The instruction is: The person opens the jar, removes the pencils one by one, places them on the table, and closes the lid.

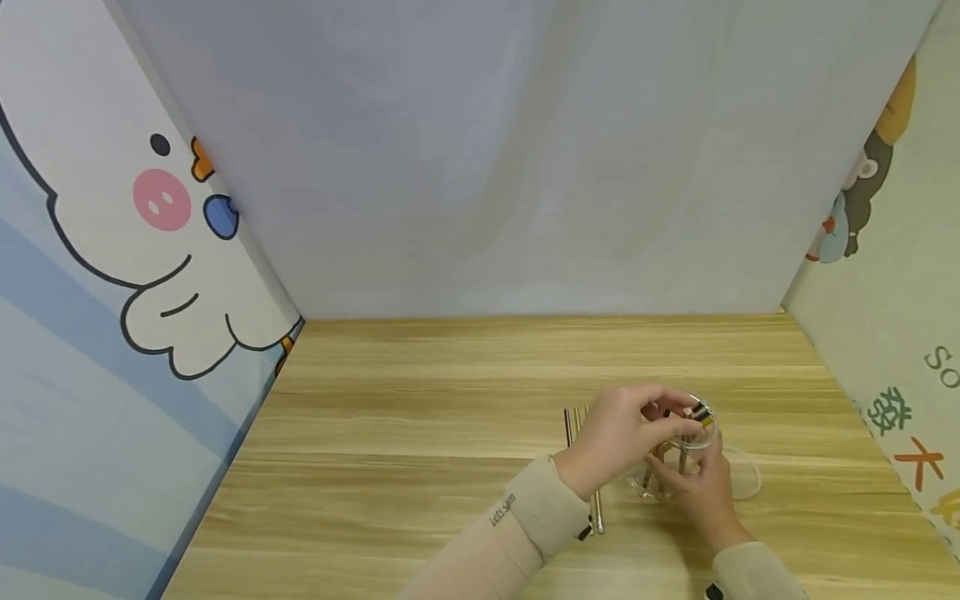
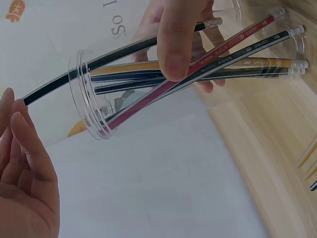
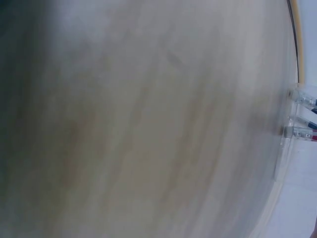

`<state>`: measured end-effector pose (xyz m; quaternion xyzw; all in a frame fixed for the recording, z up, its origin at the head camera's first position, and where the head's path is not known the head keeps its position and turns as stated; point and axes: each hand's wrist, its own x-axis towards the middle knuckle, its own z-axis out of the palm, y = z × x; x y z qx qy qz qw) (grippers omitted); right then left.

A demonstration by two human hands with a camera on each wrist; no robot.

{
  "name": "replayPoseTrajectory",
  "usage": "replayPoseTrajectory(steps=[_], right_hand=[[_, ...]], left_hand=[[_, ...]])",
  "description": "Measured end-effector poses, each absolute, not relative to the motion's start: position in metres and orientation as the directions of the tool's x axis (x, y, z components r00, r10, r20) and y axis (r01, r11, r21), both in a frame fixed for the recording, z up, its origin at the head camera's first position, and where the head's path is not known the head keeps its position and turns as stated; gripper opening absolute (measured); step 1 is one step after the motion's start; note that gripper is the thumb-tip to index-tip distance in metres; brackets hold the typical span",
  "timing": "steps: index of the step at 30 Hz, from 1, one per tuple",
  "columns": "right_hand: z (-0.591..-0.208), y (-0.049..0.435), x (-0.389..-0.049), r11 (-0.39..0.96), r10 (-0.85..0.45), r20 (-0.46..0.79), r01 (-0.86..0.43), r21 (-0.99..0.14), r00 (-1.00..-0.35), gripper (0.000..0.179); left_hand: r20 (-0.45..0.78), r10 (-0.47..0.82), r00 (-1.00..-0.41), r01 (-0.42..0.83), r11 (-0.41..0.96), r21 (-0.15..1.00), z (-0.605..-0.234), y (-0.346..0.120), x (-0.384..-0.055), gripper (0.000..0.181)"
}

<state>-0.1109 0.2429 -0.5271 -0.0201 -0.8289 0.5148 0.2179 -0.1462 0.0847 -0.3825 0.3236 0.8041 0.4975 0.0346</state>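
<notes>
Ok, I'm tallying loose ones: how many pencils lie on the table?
3, side by side left of the jar: a dark pencil, a yellow pencil and another yellow pencil. The left sleeve partly covers them, so others may be hidden.

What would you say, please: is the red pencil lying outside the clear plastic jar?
No, the left wrist view shows the red pencil inside the clear plastic jar, together with a yellow pencil.

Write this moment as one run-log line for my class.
Left hand: pinches end of dark pencil | Right hand: grips clear jar | Jar: other pencils inside | Table: loose pencils
</notes>
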Motion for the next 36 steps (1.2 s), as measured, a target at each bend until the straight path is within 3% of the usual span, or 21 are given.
replayPoseTrajectory(steps=[6,12,18,29,36], right_hand=[[-0.529,0.242,-0.111,0.472,0.276,0.347,-0.188,-0.861,-0.896,0.076],[-0.531,0.242,-0.113,0.46,0.27,0.336,-0.186,-0.868,-0.902,0.079],[-0.53,0.241,-0.113,0.455,0.294,0.312,-0.155,-0.877,-0.904,0.077],[-0.53,0.242,-0.112,0.458,0.271,0.343,-0.193,-0.868,-0.9,0.075],[-0.53,0.243,-0.113,0.471,0.281,0.334,-0.174,-0.865,-0.9,0.078]], left_hand=[[0.439,0.542,-0.717,0.646,0.28,0.71,-0.381,0.082,-0.148,0.019],[0.657,0.509,-0.556,0.826,0.252,0.504,-0.379,0.08,-0.151,0.016],[0.825,0.378,-0.42,0.905,0.246,0.348,-0.372,0.075,-0.158,0.018],[0.909,0.224,-0.352,0.928,0.206,0.309,-0.353,0.063,-0.167,0.018],[0.912,0.156,-0.379,0.92,0.172,0.353,-0.342,0.058,-0.17,0.017]])
